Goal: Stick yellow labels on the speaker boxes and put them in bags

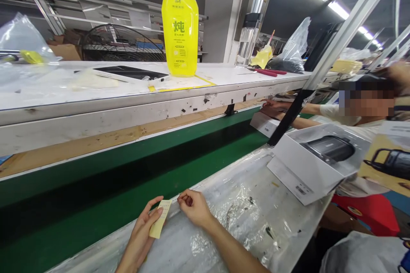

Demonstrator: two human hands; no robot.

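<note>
My left hand holds a small pale yellow slip of paper between thumb and fingers, at the near edge of a bench covered in clear plastic film. My right hand is just to the right of the slip, its fingers curled in a pinch; whether it holds anything I cannot make out. Both hands sit beside the green conveyor belt.
A white product box lies at the right on the bench. A co-worker's hands touch another white box further along the belt. On the upper shelf stand a yellow bottle, a phone and plastic bags.
</note>
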